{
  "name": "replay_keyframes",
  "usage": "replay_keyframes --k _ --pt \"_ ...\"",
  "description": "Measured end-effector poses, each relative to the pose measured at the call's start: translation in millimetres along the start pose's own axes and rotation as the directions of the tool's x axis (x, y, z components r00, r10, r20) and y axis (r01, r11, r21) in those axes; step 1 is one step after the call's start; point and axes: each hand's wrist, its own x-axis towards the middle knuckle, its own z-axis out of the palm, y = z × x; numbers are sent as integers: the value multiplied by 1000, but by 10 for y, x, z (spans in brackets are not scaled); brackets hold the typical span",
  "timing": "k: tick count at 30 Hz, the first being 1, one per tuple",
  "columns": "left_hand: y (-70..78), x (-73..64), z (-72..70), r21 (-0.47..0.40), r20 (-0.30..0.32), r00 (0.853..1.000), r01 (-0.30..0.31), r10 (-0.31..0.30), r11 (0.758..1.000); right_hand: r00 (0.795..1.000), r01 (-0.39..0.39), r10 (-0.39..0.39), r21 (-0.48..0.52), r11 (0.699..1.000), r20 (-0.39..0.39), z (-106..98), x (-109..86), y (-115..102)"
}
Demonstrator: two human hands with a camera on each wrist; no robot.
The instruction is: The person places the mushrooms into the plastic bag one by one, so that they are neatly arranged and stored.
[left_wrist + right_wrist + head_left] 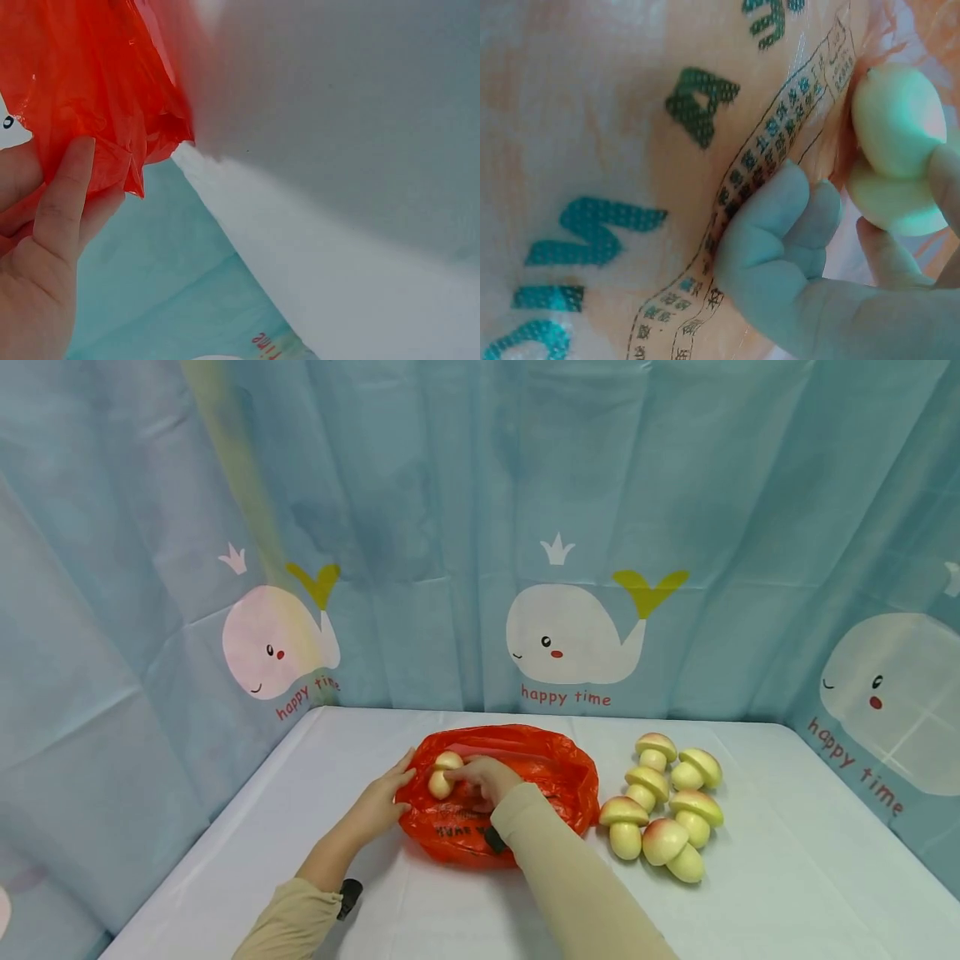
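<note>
A red plastic bag with dark print lies on the white table, its mouth spread wide. My left hand holds the bag's left rim; in the left wrist view the thumb lies on the film and fingers are behind it. Inside the mouth, my right hand pinches a toy mushroom near the left side. In the right wrist view the pale mushroom sits between thumb and finger, while other fingers curl beside the printed film. The bag's bottom is hidden by its folds and my arm.
Right of the bag, several yellow-green mushrooms with reddish caps lie in a loose cluster on the white table. A blue curtain with whale prints hangs behind and along the sides. A small black object shows at my left wrist.
</note>
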Motion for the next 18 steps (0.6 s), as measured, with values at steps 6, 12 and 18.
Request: replay_keyframes --k 6,12,18 --pt "-17 -2 19 1 -2 1000 -7 7 1000 1000 18 -17 -34 999 10 -12 -30 0" --pt "-36 -11 33 -22 -21 1000 -10 9 1000 998 51 -52 19 999 46 -36 -81 -21" --pt "-60 -45 41 -13 -25 1000 -20 19 1000 996 54 -51 -36 998 76 -136 -175 -56"
